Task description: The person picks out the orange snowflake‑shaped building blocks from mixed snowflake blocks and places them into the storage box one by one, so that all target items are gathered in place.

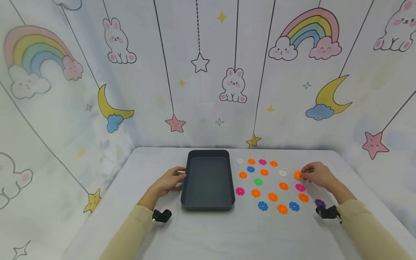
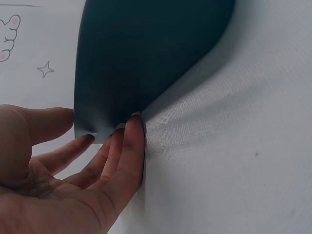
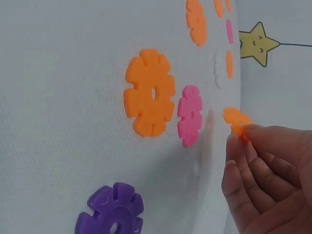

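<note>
Nearest, beige sleeves (image 1: 130, 234) are worn on both forearms, and a black device (image 1: 161, 216) is mounted at each wrist. A desk (image 1: 201, 234) with a white covering is extended beneath both hands.

Nearer than the right hand, a purple disc (image 1: 320, 201) is located just beside the right wrist's device. To the left of the purple disc, two blue discs (image 1: 294, 204) are laid flat, with a further orange piece (image 1: 282, 206) between them. Directly on the near side of the right hand, a pink disc (image 1: 300, 185) is placed.

Between the hands, closer to the left, a dark grey tray (image 1: 208, 184) is set on the desk. Its left side wall is touched by the left hand (image 1: 167, 182); the thumb and fingers are held apart, with the tips rested against the tray. By the right hand (image 1: 316, 174), an orange disc (image 1: 297, 176) is pinched between thumb and forefinger; the remaining fingers are loosely bent. A white disc (image 1: 282, 172) is located near the right hand, to its left. Farther left, a green disc (image 1: 258, 180) is positioned between that white disc and the tray.

Beyond both hands, a backdrop (image 1: 208, 90) is printed with rabbits, rainbows, moons and stars.
</note>
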### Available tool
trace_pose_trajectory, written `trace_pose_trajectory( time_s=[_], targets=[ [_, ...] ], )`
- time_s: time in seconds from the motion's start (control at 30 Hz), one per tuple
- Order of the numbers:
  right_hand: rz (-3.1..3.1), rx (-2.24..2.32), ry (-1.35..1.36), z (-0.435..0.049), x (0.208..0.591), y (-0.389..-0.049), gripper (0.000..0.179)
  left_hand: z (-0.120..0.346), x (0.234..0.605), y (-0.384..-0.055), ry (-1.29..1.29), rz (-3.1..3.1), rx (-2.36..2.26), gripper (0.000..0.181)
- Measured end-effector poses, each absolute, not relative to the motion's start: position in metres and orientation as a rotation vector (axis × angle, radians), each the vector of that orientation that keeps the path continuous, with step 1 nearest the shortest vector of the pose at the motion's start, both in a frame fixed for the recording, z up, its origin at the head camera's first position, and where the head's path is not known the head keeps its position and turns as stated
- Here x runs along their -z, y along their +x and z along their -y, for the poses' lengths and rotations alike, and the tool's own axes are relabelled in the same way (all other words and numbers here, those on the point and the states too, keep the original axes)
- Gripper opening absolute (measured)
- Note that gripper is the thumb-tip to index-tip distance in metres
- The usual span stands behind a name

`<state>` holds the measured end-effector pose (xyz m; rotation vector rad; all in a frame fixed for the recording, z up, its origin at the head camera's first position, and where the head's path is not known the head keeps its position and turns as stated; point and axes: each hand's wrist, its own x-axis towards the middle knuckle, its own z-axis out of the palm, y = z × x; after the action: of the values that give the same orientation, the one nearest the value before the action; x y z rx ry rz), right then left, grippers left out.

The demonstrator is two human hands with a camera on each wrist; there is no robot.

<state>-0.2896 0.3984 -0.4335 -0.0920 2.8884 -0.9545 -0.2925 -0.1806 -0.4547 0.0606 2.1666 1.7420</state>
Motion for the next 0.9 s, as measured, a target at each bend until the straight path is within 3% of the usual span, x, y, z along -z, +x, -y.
trace_pose_trajectory(
  time_s=[0.9],
  targets=[
    [-2.803,1.181,-0.233,-0.331,0.399,-0.258,0.03,0.18,0.453,-0.292,0.056,-2.179,-1.719,0.046]
  ],
)
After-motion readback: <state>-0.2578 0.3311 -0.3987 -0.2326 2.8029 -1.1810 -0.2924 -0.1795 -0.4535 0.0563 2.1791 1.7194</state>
